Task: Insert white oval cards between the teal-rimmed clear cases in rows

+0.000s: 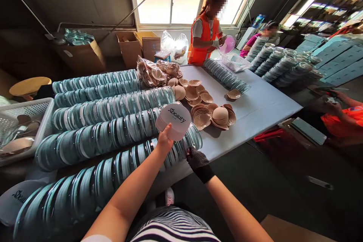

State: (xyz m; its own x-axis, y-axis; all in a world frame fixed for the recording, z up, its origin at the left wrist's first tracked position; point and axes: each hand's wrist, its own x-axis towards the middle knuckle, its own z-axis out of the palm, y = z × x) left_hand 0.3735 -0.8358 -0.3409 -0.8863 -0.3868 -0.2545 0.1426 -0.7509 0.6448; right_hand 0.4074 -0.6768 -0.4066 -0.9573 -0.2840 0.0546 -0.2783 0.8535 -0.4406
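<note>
My left hand (166, 141) is closed around the lower edge of a stack of white rounded cards (174, 121) printed "Sbeauty". The stack is held above the near end of the closest rows of clear plastic cases (96, 181). My right hand (197, 159), in a dark dotted glove with bare fingertips, pinches the rim of the end case in the nearest row. Just beyond the cards lie nested beige bra cups (202, 117) in several small piles. Another printed card (21, 200) rests at the lower left.
A white basket (42, 121) holding beige cups stands at the left. Bagged cups (151, 73) lie at the table's (255, 102) back. A co-worker in an orange vest (201, 38) stands across, beside another row of cases (227, 75). An orange sleeve (344, 121) shows at right.
</note>
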